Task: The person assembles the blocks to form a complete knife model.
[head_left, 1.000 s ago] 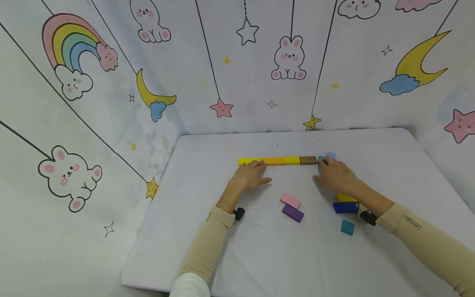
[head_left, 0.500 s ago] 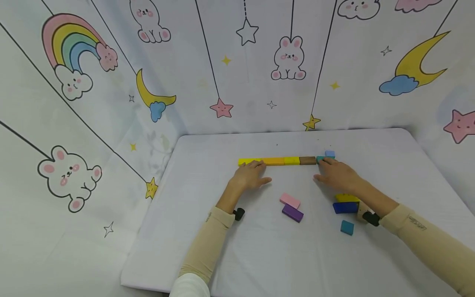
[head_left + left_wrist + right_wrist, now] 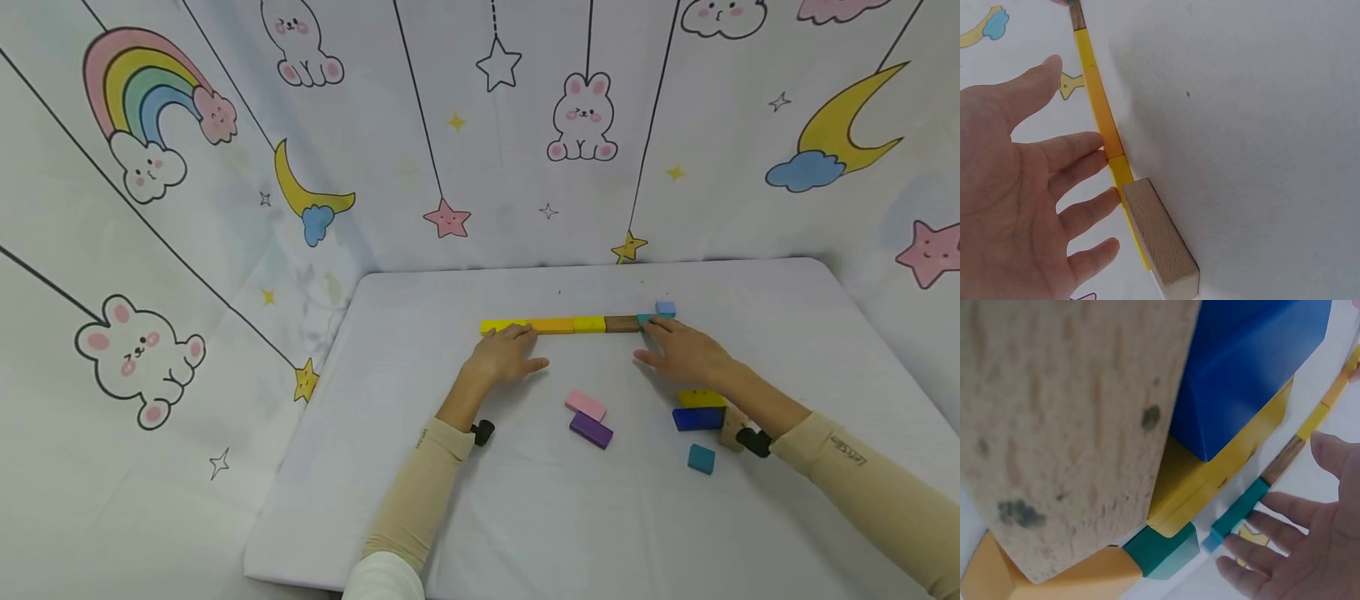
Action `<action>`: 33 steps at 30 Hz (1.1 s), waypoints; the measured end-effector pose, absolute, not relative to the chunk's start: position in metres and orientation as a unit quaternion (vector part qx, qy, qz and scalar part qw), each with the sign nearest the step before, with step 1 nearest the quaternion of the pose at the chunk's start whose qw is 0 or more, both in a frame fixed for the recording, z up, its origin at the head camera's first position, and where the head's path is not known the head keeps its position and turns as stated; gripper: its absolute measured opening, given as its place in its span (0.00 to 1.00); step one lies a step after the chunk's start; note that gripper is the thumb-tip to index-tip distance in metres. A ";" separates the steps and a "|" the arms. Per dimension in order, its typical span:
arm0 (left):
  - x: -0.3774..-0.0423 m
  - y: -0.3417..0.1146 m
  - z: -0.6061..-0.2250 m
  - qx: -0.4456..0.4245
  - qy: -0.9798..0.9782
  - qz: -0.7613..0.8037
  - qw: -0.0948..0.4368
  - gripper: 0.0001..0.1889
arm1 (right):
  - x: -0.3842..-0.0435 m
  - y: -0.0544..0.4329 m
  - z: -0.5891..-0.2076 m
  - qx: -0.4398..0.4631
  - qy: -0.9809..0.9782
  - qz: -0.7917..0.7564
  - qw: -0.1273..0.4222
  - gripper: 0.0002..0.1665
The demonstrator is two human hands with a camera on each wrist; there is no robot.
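Observation:
A straight row of blocks lies across the far part of the table: a yellow block [image 3: 1121, 169], an orange block [image 3: 553, 326], another yellow block [image 3: 589, 324], a brown block [image 3: 622, 324] and a teal block [image 3: 1240, 507]. My left hand [image 3: 501, 354] rests its extended fingertips against the left yellow and orange blocks, thumb held apart. The fingers of my right hand [image 3: 684, 352] touch the teal block, which meets the brown block's right end. That hand partly covers the teal block in the head view. Behind the teal block sits a small light blue block [image 3: 665, 308].
A pink block [image 3: 585, 405] and a purple block [image 3: 591, 431] lie mid-table. Under the right forearm are a yellow block [image 3: 701, 398], a dark blue block [image 3: 698, 418] and a plain wood block [image 3: 1066, 425]. A small teal-blue block [image 3: 701, 459] lies nearer.
My right hand has shifted the teal block slightly left against the brown block, and more of it shows. The light blue block has moved slightly back. My left hand has stayed put.

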State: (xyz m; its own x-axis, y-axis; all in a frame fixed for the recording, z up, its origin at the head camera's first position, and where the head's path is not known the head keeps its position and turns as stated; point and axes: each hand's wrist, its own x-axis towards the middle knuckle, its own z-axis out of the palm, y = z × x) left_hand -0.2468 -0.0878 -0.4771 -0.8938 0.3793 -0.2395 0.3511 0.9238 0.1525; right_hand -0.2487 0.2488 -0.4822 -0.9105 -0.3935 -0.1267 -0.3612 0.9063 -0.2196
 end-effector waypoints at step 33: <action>-0.248 -0.083 -0.477 0.180 0.973 0.054 0.137 0.38 | -0.243 0.248 -0.482 -0.199 0.970 -0.123 0.064 0.41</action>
